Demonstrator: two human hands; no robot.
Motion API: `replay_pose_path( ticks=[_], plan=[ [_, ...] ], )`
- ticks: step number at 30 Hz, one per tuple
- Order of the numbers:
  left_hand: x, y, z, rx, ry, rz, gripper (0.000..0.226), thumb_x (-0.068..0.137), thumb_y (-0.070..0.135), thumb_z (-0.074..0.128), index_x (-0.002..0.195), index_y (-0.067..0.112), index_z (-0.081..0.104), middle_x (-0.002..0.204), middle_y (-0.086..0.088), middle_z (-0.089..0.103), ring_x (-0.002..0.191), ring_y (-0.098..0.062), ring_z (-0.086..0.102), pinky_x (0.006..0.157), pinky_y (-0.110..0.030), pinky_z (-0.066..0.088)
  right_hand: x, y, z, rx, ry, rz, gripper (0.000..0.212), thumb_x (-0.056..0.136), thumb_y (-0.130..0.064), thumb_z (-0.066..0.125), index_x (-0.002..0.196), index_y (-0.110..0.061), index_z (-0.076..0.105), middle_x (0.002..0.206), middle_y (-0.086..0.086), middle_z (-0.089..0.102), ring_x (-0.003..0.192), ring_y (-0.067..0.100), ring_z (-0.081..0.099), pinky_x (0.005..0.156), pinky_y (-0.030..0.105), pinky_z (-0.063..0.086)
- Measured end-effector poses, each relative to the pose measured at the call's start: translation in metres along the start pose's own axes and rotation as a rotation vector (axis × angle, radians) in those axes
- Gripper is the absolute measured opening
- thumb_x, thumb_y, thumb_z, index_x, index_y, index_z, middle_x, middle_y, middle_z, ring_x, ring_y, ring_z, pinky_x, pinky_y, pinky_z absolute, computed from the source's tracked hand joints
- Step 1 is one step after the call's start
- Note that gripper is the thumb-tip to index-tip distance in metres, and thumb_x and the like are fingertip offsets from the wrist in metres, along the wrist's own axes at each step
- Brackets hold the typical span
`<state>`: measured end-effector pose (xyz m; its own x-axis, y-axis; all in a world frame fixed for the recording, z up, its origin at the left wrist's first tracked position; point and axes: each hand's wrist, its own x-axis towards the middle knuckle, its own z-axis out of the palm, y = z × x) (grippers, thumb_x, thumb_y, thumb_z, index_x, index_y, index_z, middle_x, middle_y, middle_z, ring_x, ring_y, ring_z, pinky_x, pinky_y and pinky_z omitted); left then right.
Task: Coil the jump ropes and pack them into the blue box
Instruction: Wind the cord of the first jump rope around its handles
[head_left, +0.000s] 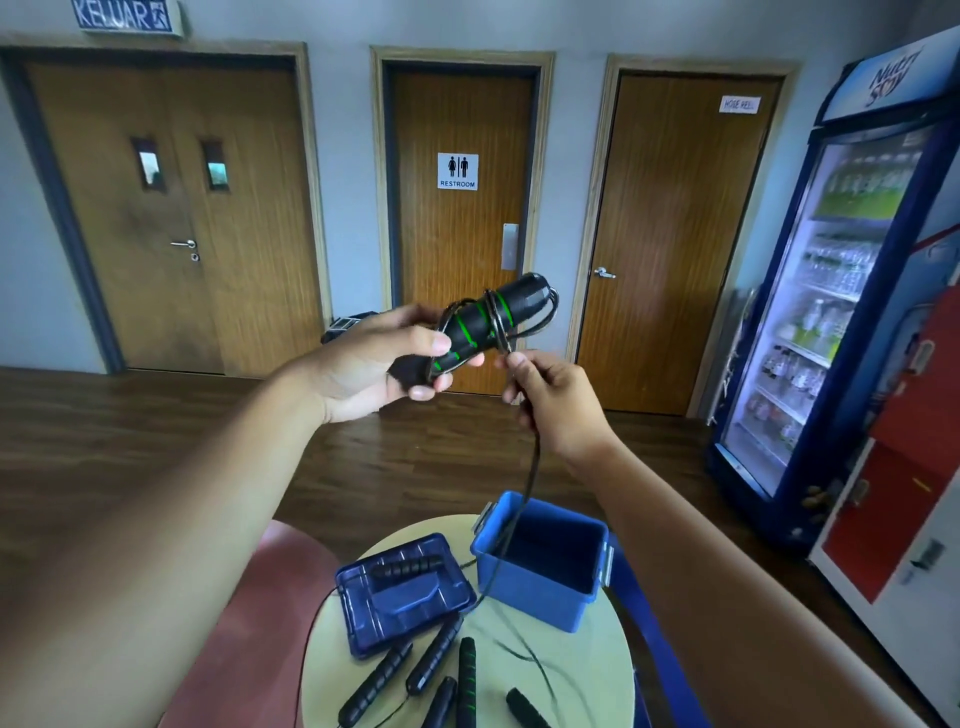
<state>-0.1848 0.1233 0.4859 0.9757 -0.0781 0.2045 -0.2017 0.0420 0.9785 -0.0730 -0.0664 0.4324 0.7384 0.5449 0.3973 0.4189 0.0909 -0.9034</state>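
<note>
The blue box (535, 587) stands open at the far right of the round table (582, 675); its dark inside shows nothing in it. Its lid (395, 618) lies flat just to the left, with one black handle (408, 564) resting on top.

Above the table, the left hand (374, 364) grips the green-striped jump-rope handles (493, 319), fingers curled round the cord-wrapped bundle. The right hand (550, 400) pinches the cord (530, 467) beside the bundle. From there the cord hangs down across the box's left corner to the tabletop.

Loose handles (434, 654) and slack cord crowd the near half of the table, running out of the bottom of the picture. A pink seat (249, 623) sits left of the table and a drinks fridge (831, 291) stands at the right. Bare wooden floor (415, 457) stretches beyond to the doors.
</note>
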Motion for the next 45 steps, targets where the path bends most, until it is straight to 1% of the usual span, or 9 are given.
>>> replay_pose_path(
  ticks=[5, 9, 12, 17, 19, 25, 29, 36, 45],
  plan=[
    [0.013, -0.006, 0.002, 0.149, 0.376, -0.02, 0.046, 0.079, 0.02, 0.084, 0.11, 0.014, 0.051, 0.108, -0.023, 0.068, 0.065, -0.017, 0.055, 0.051, -0.026, 0.036, -0.004, 0.006, 0.009, -0.408, -0.152, 0.028, 0.012, 0.105, -0.021, 0.047, 0.11, -0.022, 0.058, 0.08, -0.007, 0.066, 0.058, 0.004, 0.055, 0.059, 0.025, 0.045],
    [0.018, -0.02, -0.021, 0.666, 0.662, -0.092, 0.049, 0.084, 0.041, 0.078, 0.116, 0.02, 0.048, 0.107, -0.006, 0.061, 0.079, -0.018, 0.062, 0.069, -0.038, 0.051, -0.009, 0.005, 0.012, -0.628, -0.263, 0.015, 0.016, 0.105, -0.023, 0.046, 0.113, -0.021, 0.059, 0.084, -0.005, 0.066, 0.075, 0.012, 0.06, 0.064, 0.027, 0.047],
    [0.016, -0.033, -0.024, 1.104, 0.572, -0.136, 0.047, 0.082, 0.05, 0.076, 0.109, 0.026, 0.047, 0.102, -0.003, 0.062, 0.084, -0.022, 0.061, 0.074, -0.038, 0.048, -0.007, -0.003, 0.014, -0.761, -0.264, -0.047, 0.019, 0.105, -0.023, 0.044, 0.105, -0.017, 0.061, 0.086, 0.001, 0.067, 0.075, 0.019, 0.061, 0.069, 0.039, 0.051],
    [0.014, -0.028, -0.019, 1.235, 0.343, -0.151, 0.035, 0.084, 0.051, 0.075, 0.109, 0.037, 0.055, 0.112, 0.001, 0.063, 0.085, -0.017, 0.059, 0.072, -0.035, 0.049, -0.002, -0.002, 0.013, -0.89, -0.055, -0.265, 0.026, 0.106, -0.022, 0.041, 0.123, -0.019, 0.06, 0.104, 0.002, 0.067, 0.086, 0.023, 0.064, 0.074, 0.044, 0.055],
    [0.011, -0.021, -0.02, 1.21, 0.233, -0.169, 0.03, 0.084, 0.053, 0.074, 0.106, 0.041, 0.057, 0.118, 0.002, 0.064, 0.099, -0.018, 0.06, 0.088, -0.04, 0.051, -0.001, 0.001, 0.008, -0.843, 0.037, -0.333, 0.026, 0.106, -0.021, 0.042, 0.124, -0.021, 0.061, 0.107, 0.0, 0.067, 0.088, 0.019, 0.065, 0.074, 0.042, 0.056],
    [-0.001, -0.007, -0.008, 0.898, 0.027, -0.251, 0.02, 0.091, 0.037, 0.071, 0.109, 0.029, 0.065, 0.082, 0.005, 0.064, 0.067, -0.016, 0.062, 0.061, -0.035, 0.051, 0.004, -0.002, -0.011, -0.798, -0.011, -0.525, 0.02, 0.101, -0.018, 0.058, 0.117, -0.019, 0.07, 0.106, -0.003, 0.071, 0.091, 0.012, 0.065, 0.078, 0.026, 0.052],
    [-0.01, -0.003, -0.002, 0.653, -0.039, -0.288, 0.031, 0.087, 0.042, 0.07, 0.105, 0.018, 0.067, 0.075, 0.005, 0.063, 0.058, -0.018, 0.052, 0.049, -0.025, 0.04, 0.009, -0.01, -0.029, -0.501, -0.117, -0.31, 0.013, 0.094, -0.024, 0.068, 0.105, -0.025, 0.075, 0.098, -0.018, 0.073, 0.093, -0.004, 0.065, 0.08, 0.008, 0.044],
    [-0.011, 0.003, 0.007, 0.271, -0.259, -0.149, 0.047, 0.094, 0.04, 0.065, 0.116, 0.001, 0.052, 0.079, -0.009, 0.068, 0.05, -0.014, 0.043, 0.046, -0.023, 0.028, -0.002, 0.0, -0.038, 0.2, -0.303, -0.087, 0.014, 0.091, 0.005, 0.061, 0.104, 0.004, 0.067, 0.095, 0.013, 0.071, 0.088, 0.024, 0.068, 0.078, 0.035, 0.057],
    [0.012, -0.003, 0.02, -0.011, 0.119, 0.047, 0.026, 0.095, 0.037, 0.06, 0.099, 0.012, 0.055, 0.09, -0.02, 0.054, 0.052, -0.02, 0.044, 0.05, -0.027, 0.031, -0.008, 0.002, -0.005, 0.409, -0.102, 0.156, 0.028, 0.108, -0.019, 0.039, 0.095, -0.011, 0.062, 0.074, -0.001, 0.058, 0.049, 0.007, 0.036, 0.042, 0.018, 0.026]
  ],
)
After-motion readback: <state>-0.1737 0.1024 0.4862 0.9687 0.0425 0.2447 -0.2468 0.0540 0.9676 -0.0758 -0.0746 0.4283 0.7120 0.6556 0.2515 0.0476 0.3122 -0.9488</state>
